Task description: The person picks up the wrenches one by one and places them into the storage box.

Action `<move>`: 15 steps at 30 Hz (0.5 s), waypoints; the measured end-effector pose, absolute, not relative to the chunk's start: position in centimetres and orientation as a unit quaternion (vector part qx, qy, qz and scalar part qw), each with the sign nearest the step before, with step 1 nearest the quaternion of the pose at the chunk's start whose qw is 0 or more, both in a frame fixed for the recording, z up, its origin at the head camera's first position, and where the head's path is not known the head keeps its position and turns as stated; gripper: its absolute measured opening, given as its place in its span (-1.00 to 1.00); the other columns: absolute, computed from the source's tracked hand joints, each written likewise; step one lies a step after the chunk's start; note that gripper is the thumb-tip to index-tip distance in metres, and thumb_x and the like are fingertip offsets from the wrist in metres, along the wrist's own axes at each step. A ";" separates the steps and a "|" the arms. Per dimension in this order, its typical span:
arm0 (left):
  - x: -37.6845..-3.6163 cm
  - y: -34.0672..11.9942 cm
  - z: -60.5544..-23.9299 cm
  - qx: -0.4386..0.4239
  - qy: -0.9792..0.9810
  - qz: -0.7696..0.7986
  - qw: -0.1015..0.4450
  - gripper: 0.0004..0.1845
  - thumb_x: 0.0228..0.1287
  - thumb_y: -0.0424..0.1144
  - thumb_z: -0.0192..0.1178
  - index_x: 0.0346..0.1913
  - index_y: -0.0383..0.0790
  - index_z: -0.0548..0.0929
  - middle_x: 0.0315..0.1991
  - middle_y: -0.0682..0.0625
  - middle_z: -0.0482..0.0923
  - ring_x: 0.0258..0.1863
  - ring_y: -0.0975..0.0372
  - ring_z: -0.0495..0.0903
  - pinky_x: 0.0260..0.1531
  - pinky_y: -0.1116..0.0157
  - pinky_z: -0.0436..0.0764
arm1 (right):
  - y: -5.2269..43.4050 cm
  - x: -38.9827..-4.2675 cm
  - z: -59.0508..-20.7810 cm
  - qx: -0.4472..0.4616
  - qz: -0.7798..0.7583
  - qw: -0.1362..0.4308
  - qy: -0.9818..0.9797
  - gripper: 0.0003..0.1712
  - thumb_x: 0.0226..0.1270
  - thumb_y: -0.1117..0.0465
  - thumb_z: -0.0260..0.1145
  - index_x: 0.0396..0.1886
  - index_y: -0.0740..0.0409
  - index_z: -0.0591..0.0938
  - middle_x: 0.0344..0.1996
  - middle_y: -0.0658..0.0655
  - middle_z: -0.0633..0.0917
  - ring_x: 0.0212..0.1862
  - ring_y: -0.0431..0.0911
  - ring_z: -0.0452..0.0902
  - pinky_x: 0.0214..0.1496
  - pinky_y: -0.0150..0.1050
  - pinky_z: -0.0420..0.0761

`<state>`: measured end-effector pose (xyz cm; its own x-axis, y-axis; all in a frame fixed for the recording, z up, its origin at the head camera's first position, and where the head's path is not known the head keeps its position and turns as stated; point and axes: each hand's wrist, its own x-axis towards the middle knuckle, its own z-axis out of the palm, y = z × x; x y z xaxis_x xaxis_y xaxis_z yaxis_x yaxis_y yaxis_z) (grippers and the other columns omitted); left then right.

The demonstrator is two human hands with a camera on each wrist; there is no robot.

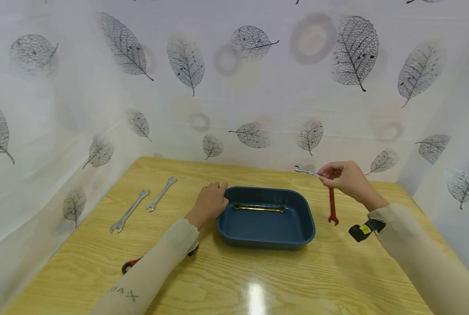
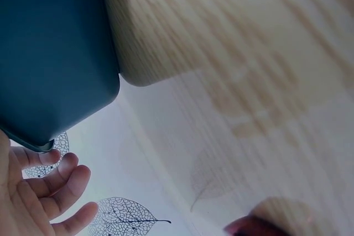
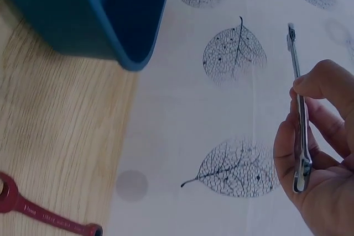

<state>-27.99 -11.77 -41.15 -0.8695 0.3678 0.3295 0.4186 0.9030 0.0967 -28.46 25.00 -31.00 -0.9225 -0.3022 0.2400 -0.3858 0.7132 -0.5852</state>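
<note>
A dark blue tray (image 1: 234, 234) sits mid-table with a gold wrench (image 1: 259, 208) lying inside it. My left hand (image 1: 209, 202) rests against the tray's near-left rim (image 2: 50, 70), fingers (image 2: 61, 183) curled at its edge. Above the table's far right, my right hand (image 1: 346, 177) pinches a silver wrench (image 1: 307, 171), which runs through the fingers (image 3: 318, 87) in the right wrist view, the silver wrench (image 3: 297, 109) standing clear of the tray (image 3: 83, 20). A red wrench (image 1: 332, 205) lies on the table below that hand.
Two more silver wrenches (image 1: 129, 211) (image 1: 161, 194) lie side by side at the table's left. A red-handled tool (image 1: 129, 264) pokes out from under my left forearm. Leaf-patterned white cloth (image 1: 234, 87) walls the wooden table (image 1: 297, 280) on three sides.
</note>
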 end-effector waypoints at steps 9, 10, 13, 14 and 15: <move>-28.1 -11.8 -41.2 -0.203 -0.964 -0.085 0.149 -0.90 0.19 -0.33 0.00 -0.23 -0.24 0.43 -0.42 -0.14 0.48 -0.48 0.08 0.44 -0.34 0.09 0.48 | 21.9 -29.2 -31.2 0.219 0.342 0.051 -0.912 -0.87 0.14 0.34 0.32 -0.29 0.25 0.70 -0.39 0.20 0.70 -0.44 -0.30 0.54 -0.33 -0.41 0.56; -28.1 -11.8 -41.2 -0.203 -0.964 -0.085 0.150 -0.90 0.19 -0.33 0.00 -0.23 -0.24 0.44 -0.42 -0.14 0.49 -0.47 0.08 0.45 -0.33 0.09 0.49 | 21.6 -29.3 -31.2 0.224 0.342 0.050 -0.911 -0.88 0.14 0.34 0.32 -0.30 0.24 0.70 -0.40 0.19 0.70 -0.44 -0.30 0.54 -0.34 -0.41 0.56; -28.1 -11.8 -41.3 -0.204 -0.963 -0.082 0.155 -0.89 0.19 -0.33 0.00 -0.23 -0.24 0.44 -0.41 -0.14 0.49 -0.47 0.08 0.45 -0.33 0.09 0.49 | 20.5 -29.6 -31.3 0.238 0.332 0.050 -0.911 -0.91 0.12 0.34 0.33 -0.35 0.22 0.70 -0.45 0.14 0.69 -0.46 -0.26 0.54 -0.36 -0.40 0.56; -28.1 -11.8 -41.3 -0.205 -0.963 -0.082 0.156 -0.90 0.19 -0.33 -0.01 -0.24 -0.24 0.43 -0.42 -0.14 0.49 -0.47 0.08 0.45 -0.33 0.09 0.49 | 20.2 -29.7 -31.4 0.242 0.330 0.049 -0.911 -0.92 0.12 0.34 0.33 -0.36 0.21 0.70 -0.46 0.13 0.68 -0.47 -0.25 0.54 -0.36 -0.40 0.56; -28.1 -11.9 -41.3 -0.206 -0.962 -0.081 0.159 -0.90 0.19 -0.33 -0.01 -0.24 -0.24 0.43 -0.42 -0.14 0.49 -0.48 0.08 0.45 -0.34 0.10 0.49 | 19.9 -29.7 -31.4 0.247 0.329 0.048 -0.910 -0.92 0.12 0.34 0.33 -0.37 0.21 0.70 -0.46 0.13 0.68 -0.47 -0.25 0.53 -0.36 -0.40 0.55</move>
<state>-28.12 -11.86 -41.33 -0.8647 0.3710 0.3386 0.4223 0.9019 0.0903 -29.72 19.87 -31.41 -0.8736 -0.4181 0.2492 -0.4809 0.6621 -0.5748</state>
